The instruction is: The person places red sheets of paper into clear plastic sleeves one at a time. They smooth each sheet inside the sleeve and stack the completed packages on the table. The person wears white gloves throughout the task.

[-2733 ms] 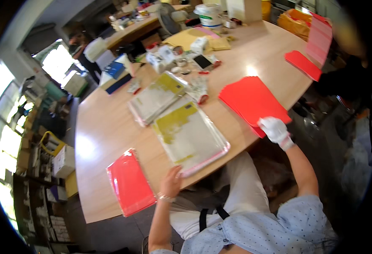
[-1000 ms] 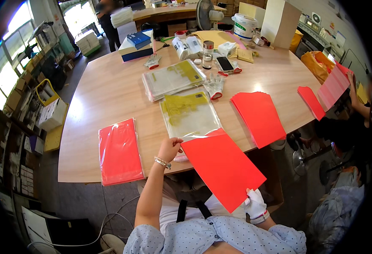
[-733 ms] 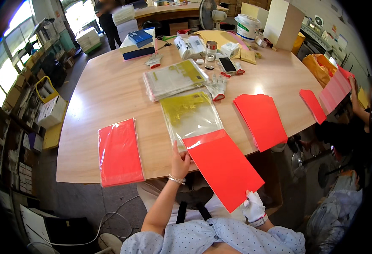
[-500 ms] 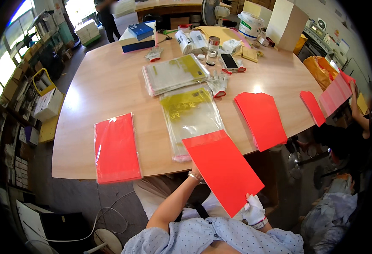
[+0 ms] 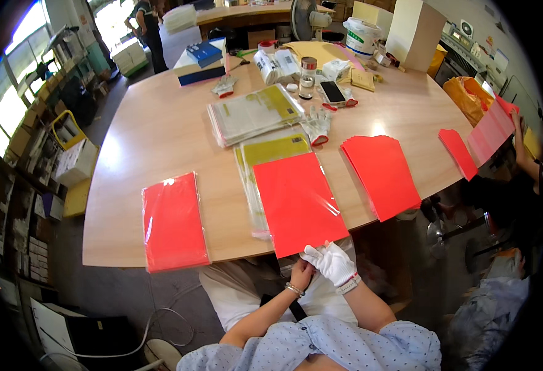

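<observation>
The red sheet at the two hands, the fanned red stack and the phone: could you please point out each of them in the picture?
Red sheet [image 5: 299, 204]: head view, middle of its face.
Fanned red stack [image 5: 381, 178]: head view, middle of top sheet.
Phone [image 5: 332, 93]: head view, dark screen.

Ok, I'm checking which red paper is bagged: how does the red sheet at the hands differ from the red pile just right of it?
The red sheet has glare streaks, seemingly from clear plastic; the red pile looks bare. The red sheet's outline is plain and rectangular, while the red pile fans out at its far end. Both are bright red.
</observation>
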